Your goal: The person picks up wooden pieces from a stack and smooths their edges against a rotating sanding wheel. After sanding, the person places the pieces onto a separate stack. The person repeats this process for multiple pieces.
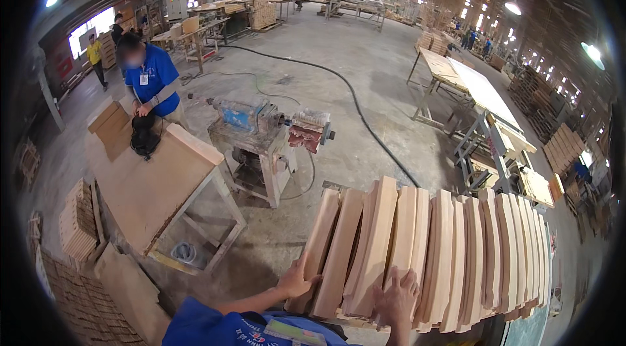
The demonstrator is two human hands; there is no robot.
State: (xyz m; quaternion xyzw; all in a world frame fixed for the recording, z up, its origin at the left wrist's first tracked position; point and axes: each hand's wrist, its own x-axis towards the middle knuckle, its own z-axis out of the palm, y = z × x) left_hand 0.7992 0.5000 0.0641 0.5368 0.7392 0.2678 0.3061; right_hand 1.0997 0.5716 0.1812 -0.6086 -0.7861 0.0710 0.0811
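Note:
A row of pale, shaped wooden pieces (376, 248), like furniture legs, lies side by side in front of me and stretches off to the right. At its left end, my left hand (298, 281) rests against the outermost wooden piece (321, 235), thumb and fingers apart. My right hand (396, 295) lies over the near part of the row with fingers spread on the wood. Neither hand has lifted a piece. The undersides of the pieces are hidden.
A dusty machine with a blue motor (241, 114) and a sanding drum (308, 131) stands ahead. At left, a co-worker (153, 78) handles a black object (145, 134) at a brown-topped table (153, 183). A black hose (352, 91) crosses the floor; workbenches (450, 75) stand at right.

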